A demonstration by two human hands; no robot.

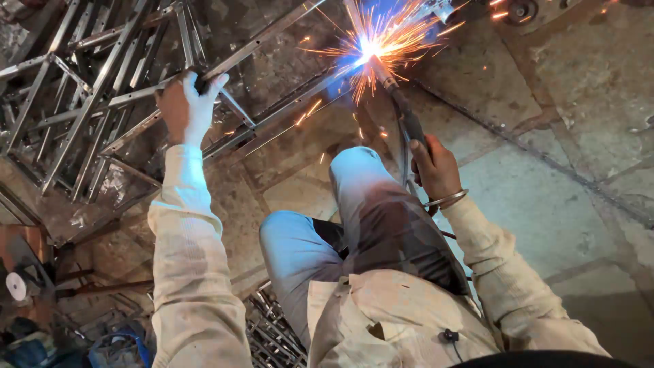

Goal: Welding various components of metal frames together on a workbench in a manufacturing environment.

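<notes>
Left hand (185, 109): arm stretched forward, fingers clamped on a bar of the metal frame (102, 88)
Right hand (432, 165): closed around the welding holder (403, 112), its sparking tip met at the frame's far rail
Labels: none discernible

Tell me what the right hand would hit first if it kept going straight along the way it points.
The right hand points up along the electrode holder it grips. Going straight on, it would probably first meet the steel bar at the sparks, where the rod tip already sits; depth is unclear.
</notes>
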